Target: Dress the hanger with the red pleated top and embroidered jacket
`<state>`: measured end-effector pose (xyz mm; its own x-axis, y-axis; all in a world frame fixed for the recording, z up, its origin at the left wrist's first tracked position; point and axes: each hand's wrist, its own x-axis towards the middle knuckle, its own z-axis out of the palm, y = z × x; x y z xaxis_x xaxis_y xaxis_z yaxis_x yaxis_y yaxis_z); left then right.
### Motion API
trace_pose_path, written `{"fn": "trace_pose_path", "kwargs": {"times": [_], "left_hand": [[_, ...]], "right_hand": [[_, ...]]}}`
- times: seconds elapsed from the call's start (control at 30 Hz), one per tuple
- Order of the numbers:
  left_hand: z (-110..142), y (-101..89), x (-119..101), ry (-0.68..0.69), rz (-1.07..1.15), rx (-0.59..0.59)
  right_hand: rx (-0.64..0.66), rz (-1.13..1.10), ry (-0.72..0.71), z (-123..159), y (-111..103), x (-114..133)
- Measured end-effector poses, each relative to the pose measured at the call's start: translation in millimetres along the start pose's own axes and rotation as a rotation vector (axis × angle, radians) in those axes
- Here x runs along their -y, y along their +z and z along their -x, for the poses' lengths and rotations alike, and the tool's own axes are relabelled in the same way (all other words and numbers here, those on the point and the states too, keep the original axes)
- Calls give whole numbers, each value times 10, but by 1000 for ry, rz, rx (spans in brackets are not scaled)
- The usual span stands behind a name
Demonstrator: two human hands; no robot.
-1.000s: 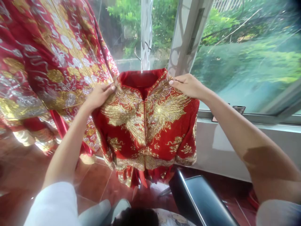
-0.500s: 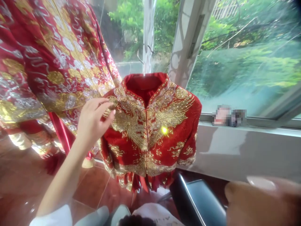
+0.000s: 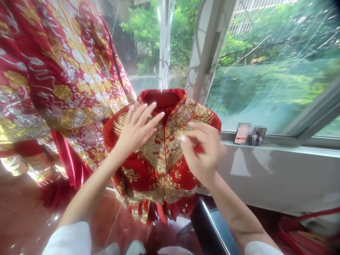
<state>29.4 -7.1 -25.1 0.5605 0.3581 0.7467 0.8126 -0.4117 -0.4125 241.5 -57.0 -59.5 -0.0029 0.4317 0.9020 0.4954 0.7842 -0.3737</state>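
A red jacket [image 3: 148,173] with gold embroidery and a stand-up collar hangs on a hanger [image 3: 161,83] whose metal hook shows above the neck opening. Over the upper front, beside the collar, is my left hand [image 3: 140,127], fingers stretched out and spread. My right hand [image 3: 203,152] is in front of the other side of the chest, its fingers bent and apart, a little blurred. Neither hand holds anything. Whether the fingertips touch the cloth I cannot tell. Both hands cover part of the embroidery.
A larger red garment [image 3: 77,67] with gold and silver embroidery hangs at the left. Behind is a window [image 3: 260,92] with a white sill [image 3: 287,150], where small cards [image 3: 243,136] lean. A dark chair [image 3: 209,226] stands below, and a red object [image 3: 294,226] lies lower right.
Both hands let go of the jacket's shoulders. My right hand dropped toward the lower right, then came back up before the chest. My left hand moved right, toward the collar.
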Motion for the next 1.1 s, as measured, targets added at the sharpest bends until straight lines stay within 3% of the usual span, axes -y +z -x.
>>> {"fn": "trace_pose_path", "kwargs": {"times": [0.07,0.17,0.27,0.4,0.53,0.73,0.83,0.93,1.03,1.1], "left_hand": [[-53,82,-25,51,-13,38],[-121,173,-23,60,1,83],[-171,179,0,22,60,84],[-173,101,41,-16,140,69],[-82,-11,112,-46,168,25],[127,-206,337,-31,99,-151],[238,-257,559,-119,119,-298],[366,-220,767,-279,233,-292],[458,-79,802,-403,314,-82],[467,35,733,-511,292,-9]], "right_hand": [[7,-200,226,-148,418,-204],[-41,-344,409,-215,831,-367],[-108,-496,525,-184,962,-338],[-164,-701,686,83,944,-257],[-181,-651,832,874,949,-319],[-51,-413,993,2623,927,-472],[-18,-200,954,3023,722,-616],[-6,-92,876,2732,326,-851],[-112,37,717,1836,-84,-1077],[-295,303,318,1101,-250,-1173]]}}
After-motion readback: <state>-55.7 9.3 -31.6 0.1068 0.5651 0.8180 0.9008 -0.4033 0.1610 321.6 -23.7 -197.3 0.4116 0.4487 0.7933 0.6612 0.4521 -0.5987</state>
